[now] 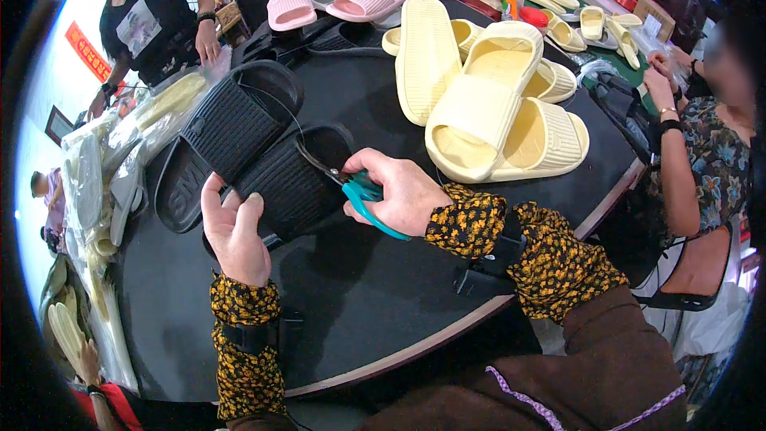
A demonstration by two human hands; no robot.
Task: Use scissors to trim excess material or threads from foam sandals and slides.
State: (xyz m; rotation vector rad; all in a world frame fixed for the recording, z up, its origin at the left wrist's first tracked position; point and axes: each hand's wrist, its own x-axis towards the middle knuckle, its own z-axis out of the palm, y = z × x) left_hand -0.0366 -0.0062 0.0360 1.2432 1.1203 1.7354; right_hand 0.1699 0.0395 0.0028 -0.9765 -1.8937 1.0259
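My left hand (237,227) grips the near edge of a black slipper (295,183) with a ribbed strap, its fingers bent and thumb on the strap. Beside it, touching, lies a second black slipper (231,124). A thin dark cord (279,102) loops from this second slipper toward the scissors. My right hand (395,191) is closed round the teal handles of the scissors (371,211). Their metal blades reach over the nearer slipper's strap, close to the cord. Whether the blades touch the cord I cannot tell.
Cream slippers (479,128) are piled to the right on the black table (335,303). Pink slippers (367,0) stand at the back. Bagged slippers (120,152) lie along the left edge. One person (152,24) stands far left; another person (702,152) sits at right.
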